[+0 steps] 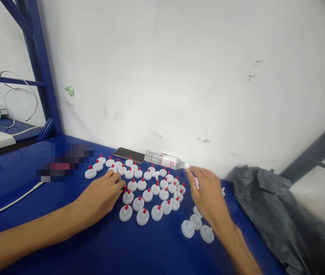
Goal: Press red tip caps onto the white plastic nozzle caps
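Left hand (101, 196) curled by the red-tipped white caps (142, 218) on the blue surface (99, 250), right hand (207, 191) loosely bent near the bottle (174, 161), grips hidden: light fingertips spare neighbouring caps.

red-tipped white caps (142, 217) | upright, clustered on blue tabletop (99, 248) | plain white caps (187, 229) | right side, some apparently hidden
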`<act>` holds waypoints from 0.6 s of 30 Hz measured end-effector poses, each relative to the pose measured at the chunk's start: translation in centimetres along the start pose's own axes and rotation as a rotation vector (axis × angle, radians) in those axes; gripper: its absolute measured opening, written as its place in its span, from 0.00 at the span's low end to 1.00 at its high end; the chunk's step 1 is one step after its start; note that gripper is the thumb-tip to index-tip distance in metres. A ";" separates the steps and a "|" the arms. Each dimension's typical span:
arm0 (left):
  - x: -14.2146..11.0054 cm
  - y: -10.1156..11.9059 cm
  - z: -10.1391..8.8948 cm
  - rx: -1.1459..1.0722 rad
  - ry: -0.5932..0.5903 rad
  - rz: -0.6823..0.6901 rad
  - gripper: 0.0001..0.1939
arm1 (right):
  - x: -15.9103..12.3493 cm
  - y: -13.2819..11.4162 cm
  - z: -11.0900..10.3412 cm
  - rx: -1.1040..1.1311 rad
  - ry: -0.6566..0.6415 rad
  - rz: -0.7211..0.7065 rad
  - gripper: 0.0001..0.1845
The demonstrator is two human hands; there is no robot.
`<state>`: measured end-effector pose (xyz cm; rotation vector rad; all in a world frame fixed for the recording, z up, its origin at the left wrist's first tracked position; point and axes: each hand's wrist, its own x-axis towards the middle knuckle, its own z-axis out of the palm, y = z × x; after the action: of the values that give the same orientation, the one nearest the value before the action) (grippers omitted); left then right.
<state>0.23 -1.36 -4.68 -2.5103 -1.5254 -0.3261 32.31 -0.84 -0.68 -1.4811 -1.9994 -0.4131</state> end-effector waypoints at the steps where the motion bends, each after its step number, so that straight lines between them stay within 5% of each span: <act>1: 0.0 -0.1 0.1 0.003 -0.007 0.001 0.13 | 0.1 0.9 -0.1 -0.039 -0.004 0.039 0.16; 8: 0.1 -0.6 0.3 0.023 0.012 -0.022 0.13 | -0.9 5.5 0.8 -0.218 -0.205 0.206 0.16; 13: -0.1 -1.0 0.6 0.048 -0.002 0.006 0.19 | -1.1 5.8 1.6 -0.162 -0.384 0.165 0.18; 18: 0.0 -1.3 1.1 0.009 -0.024 -0.002 0.21 | -1.2 5.8 2.3 -0.127 -0.406 0.157 0.12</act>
<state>-0.87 -0.52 -5.64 -2.5150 -1.5346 -0.2894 37.36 1.52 -3.81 -1.9099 -2.1712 -0.1852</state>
